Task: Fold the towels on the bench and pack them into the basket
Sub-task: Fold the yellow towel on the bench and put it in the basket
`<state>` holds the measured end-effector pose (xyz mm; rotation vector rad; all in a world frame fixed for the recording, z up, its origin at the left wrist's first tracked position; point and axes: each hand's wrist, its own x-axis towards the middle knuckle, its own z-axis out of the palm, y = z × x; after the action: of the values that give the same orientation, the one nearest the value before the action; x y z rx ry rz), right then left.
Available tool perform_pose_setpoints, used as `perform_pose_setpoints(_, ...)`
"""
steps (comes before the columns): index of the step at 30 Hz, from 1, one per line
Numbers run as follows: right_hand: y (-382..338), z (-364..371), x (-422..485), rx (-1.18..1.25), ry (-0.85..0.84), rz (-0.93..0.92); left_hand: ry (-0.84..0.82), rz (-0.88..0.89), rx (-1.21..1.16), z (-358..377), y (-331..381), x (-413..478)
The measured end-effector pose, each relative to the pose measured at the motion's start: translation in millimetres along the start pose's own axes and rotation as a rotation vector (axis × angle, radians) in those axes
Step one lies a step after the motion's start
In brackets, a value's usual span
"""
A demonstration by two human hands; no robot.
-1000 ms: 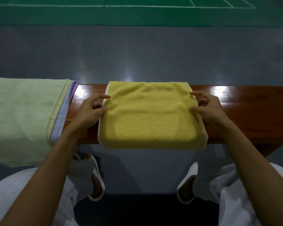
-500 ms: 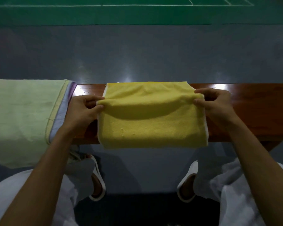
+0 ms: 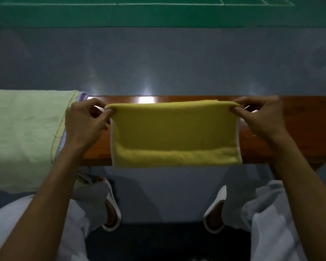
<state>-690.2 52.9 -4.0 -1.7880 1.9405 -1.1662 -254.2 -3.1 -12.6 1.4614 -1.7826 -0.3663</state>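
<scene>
Towel up: the left grip [image 3: 85, 121] and right grip [image 3: 262, 117] are each pinching a top corner of the yellow towel [image 3: 175, 132], lifting it taut while its lower part is resting along the near edge of the surface [image 3: 299, 129]. My call: keeping both corners level and lowering them evenly is making the fold square. The green towel [image 3: 23, 132] is lying at the left end; the basket isn't showing.
</scene>
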Motion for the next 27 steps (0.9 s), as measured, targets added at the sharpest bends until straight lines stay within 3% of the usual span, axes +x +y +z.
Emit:
perform_pose_setpoints(4, -7, 1, 9, 0.110, 0.120, 0.094, -0.050, -0.109, -0.177, 4, 15, 5)
perform_pose_setpoints(9, -36, 9, 23, 0.603, 0.066, 0.288, -0.069, -0.272, -0.579, 9, 32, 19)
perform_pose_setpoints(12, -50, 3, 28, 0.843, 0.108, 0.258, -0.059, -0.327, -0.951, -5, 41, 29)
perform_pose_setpoints(14, -53, -1, 26, 0.889, 0.129, 0.238, -0.031, -0.403, -1.030, -12, 42, 31)
perform_pose_setpoints(17, -44, 4, 14, 0.739, 0.064, 0.316, -0.031, -0.537, -0.793, -9, 27, 21)
perform_pose_setpoints(22, -23, 9, -4, 0.282, -0.366, 0.601, -0.378, -0.796, -0.388, 4, 5, -2)
perform_pose_setpoints(25, -16, 6, -7, 0.067, -0.617, 0.724, -0.548, -0.809, -0.149, 5, -2, -3)
perform_pose_setpoints(27, -13, 4, -6, -0.002, -0.648, 0.742, -0.608, -0.783, -0.029, 4, -4, -3)
